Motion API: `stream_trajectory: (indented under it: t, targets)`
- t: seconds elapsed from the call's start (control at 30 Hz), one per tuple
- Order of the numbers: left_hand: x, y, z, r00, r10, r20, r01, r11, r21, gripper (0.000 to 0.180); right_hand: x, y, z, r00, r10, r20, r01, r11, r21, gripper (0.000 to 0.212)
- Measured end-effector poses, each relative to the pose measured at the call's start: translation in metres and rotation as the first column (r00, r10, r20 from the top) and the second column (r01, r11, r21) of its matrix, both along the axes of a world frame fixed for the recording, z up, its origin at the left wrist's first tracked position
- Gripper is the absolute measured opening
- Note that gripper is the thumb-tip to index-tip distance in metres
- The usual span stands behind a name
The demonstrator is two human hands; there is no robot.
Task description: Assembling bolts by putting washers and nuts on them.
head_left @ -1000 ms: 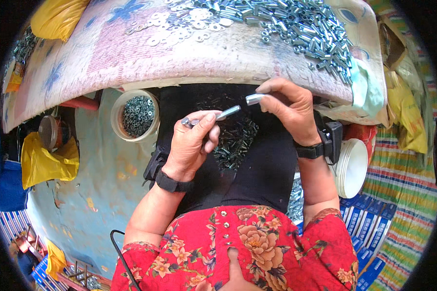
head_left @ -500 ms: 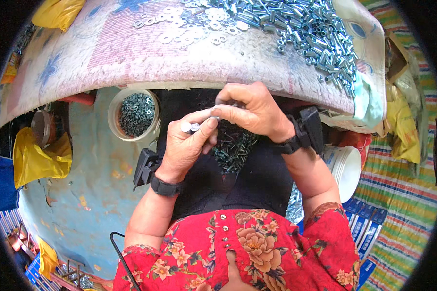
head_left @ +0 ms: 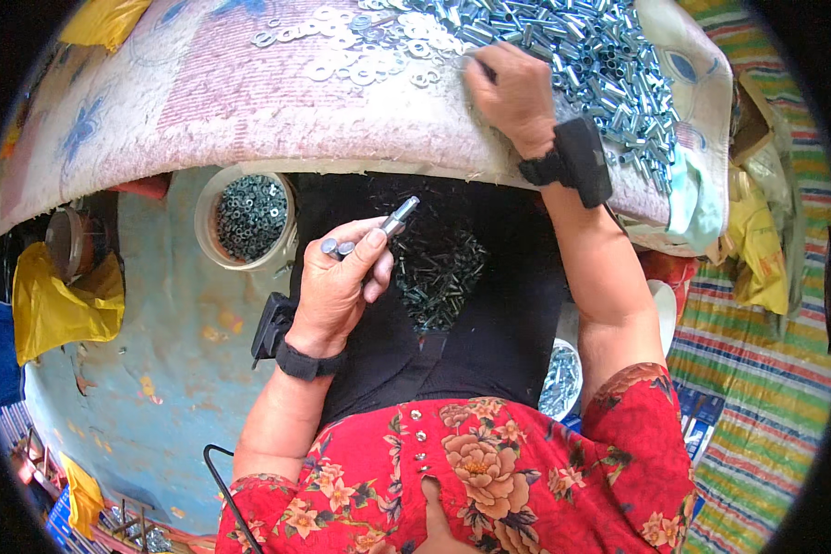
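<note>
My left hand is closed over my lap, gripping a bolt with a metal sleeve on it, angled up and away. Round metal ends of other bolts stick out beside the thumb. Out on the cloth-covered table, my right hand has curled fingers, where the flat washers meet a heap of metal sleeves. Its fingertips are partly hidden, so anything in them cannot be made out. Small dark metal parts lie piled on the black cloth across my lap.
Left of my lap stands a white bucket of nuts. By my right elbow is another white container with metal pieces. A yellow bag hangs at the left, and another yellow bag is at the right of the table.
My right hand has left my left hand and moved forward and right onto the table, by the washers and sleeves. The left hand keeps its bolts, and the sleeved one now shows plainly.
</note>
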State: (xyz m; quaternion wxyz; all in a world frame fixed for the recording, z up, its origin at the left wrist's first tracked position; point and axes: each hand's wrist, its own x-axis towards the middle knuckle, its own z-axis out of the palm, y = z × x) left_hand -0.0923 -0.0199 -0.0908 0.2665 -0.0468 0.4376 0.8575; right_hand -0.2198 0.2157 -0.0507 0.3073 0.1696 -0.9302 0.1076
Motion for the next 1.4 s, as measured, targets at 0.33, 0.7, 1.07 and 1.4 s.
stream_trajectory:
  t: [0.33, 0.7, 1.07, 1.4]
  targets:
    - [0.0, 0.001, -0.001, 1.0, -0.014, 0.025, 0.013, 0.999, 0.037, 0.023, -0.001, 0.008, -0.003, 0.997, -0.081, 0.005, 0.081, 0.997, -0.001, 0.014]
    - [0.002, 0.007, 0.009, 0.999, -0.037, -0.01, 0.037, 0.999, -0.003, 0.024, -0.018, -0.008, -0.004, 0.966, -0.226, 0.125, 0.198, 0.958, 0.206, 0.023]
    - [0.006, 0.024, 0.015, 0.988, -0.096, -0.118, 0.096, 0.995, -0.005, 0.026, 0.135, -0.042, 0.019, 0.874, 0.372, 0.311, 0.046, 0.575, -0.817, 0.008]
    - [0.006, 0.051, 0.019, 0.963, -0.176, -0.204, 0.188, 0.981, 0.041, 0.026, 0.16, -0.023, 0.021, 0.834, 0.5, 0.235, 0.19, 0.14, -0.972, 0.013]
